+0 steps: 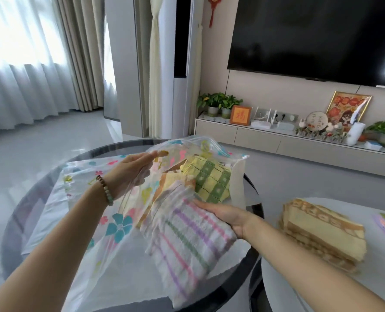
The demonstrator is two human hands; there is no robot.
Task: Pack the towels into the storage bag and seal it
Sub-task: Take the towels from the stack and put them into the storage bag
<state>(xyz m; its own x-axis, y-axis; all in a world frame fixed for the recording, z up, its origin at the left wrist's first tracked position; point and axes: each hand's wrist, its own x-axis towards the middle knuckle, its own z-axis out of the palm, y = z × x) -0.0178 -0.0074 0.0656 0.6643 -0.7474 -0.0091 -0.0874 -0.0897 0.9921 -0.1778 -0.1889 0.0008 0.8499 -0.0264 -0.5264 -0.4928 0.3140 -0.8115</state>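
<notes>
A clear plastic storage bag (92, 206) printed with coloured flowers lies on a round dark glass table (18, 212). My left hand (130, 170) grips the bag's upper layer and lifts its mouth. My right hand (225, 216) holds a white towel with pink, purple and green stripes (187, 246), partly slid under the plastic. A yellow and green checked towel (209, 179) and an orange-yellow one (173, 183) lie inside near the far end. The bag's zip strip (214, 145) arches at the far edge.
A stack of folded tan and cream towels (322, 233) rests on a white side table (371, 287) at the right. A low TV cabinet (254, 136) with plants and frames stands beyond, under a wall-mounted television (310, 34). Curtains hang at the left.
</notes>
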